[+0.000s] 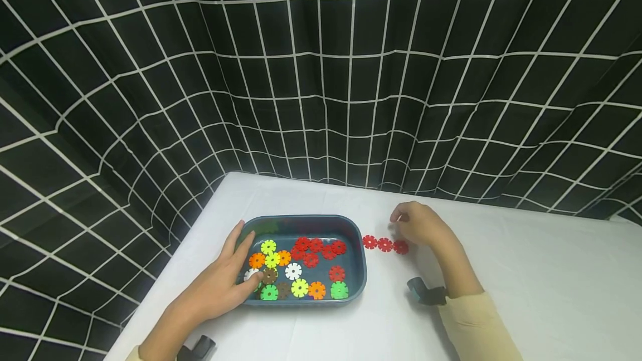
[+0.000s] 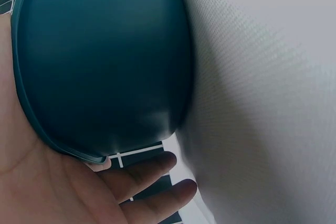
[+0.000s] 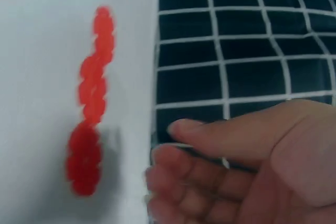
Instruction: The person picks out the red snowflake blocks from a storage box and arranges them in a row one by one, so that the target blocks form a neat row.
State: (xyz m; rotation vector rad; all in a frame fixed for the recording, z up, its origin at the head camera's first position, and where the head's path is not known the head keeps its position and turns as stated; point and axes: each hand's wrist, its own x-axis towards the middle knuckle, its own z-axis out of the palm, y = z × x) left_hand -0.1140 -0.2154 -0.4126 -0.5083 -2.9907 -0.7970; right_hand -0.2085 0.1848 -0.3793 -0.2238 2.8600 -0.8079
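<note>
My left hand (image 1: 220,283) rests on the left end of a dark blue-green plastic tray (image 1: 362,263), its fingers spread and fairly straight. The thumb reaches over the front rim, overlapping a white piece. In the left wrist view the palm lies against the tray's rim (image 2: 50,142), and two fingers extend past it. Over the cloth right of the tray hovers my right hand (image 1: 421,224), loosely curled and holding nothing. Below its fingertips, three red snowflake discs (image 1: 385,244) lie in a row on the cloth; in the right wrist view these red discs (image 3: 93,87) look blurred.
Inside the tray are several notched discs: a cluster of red discs (image 1: 311,259), white (image 1: 293,271), orange (image 1: 316,290), green (image 1: 339,289), yellow and brown ones. White cloth (image 1: 541,272) covers the table. A black curtain with white grid lines (image 1: 321,82) hangs behind.
</note>
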